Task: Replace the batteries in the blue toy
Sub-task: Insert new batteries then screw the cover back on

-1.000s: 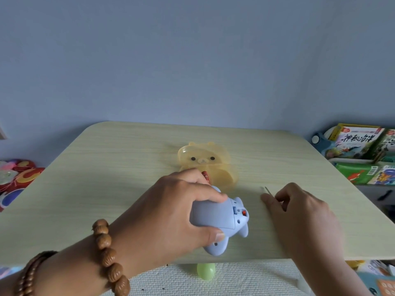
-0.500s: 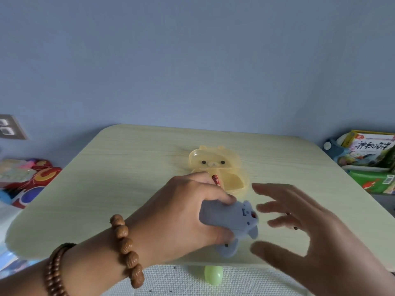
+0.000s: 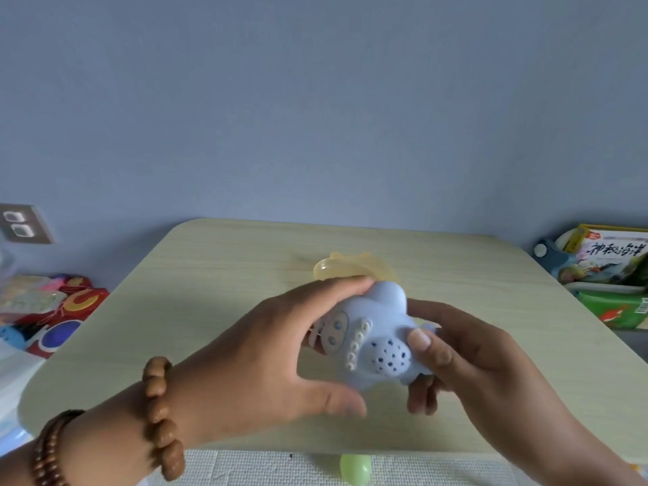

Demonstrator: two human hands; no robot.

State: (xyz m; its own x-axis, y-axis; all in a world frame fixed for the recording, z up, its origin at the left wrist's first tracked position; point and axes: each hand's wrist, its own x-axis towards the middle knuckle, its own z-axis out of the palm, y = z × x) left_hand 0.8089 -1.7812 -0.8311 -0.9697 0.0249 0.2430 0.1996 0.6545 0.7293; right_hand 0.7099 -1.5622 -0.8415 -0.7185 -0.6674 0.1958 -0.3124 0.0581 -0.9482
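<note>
The blue toy, an animal shape with eyes, white studs and a dotted speaker grille, is lifted above the table between both hands. My left hand grips its left side, fingers over the top and thumb underneath. My right hand holds its right side, thumb pressed by the grille and fingers curled below. The toy's face side points toward me; its underside is hidden. No batteries are visible.
A translucent yellow bear-shaped case lies on the pale wooden table just behind the toy. A green egg sits on the floor mat below the near edge. Toy packages lie left, books right.
The toy was lifted off the table and turned over, face and grille now toward me. My right hand, open half a second ago, now grips the toy's right side.
</note>
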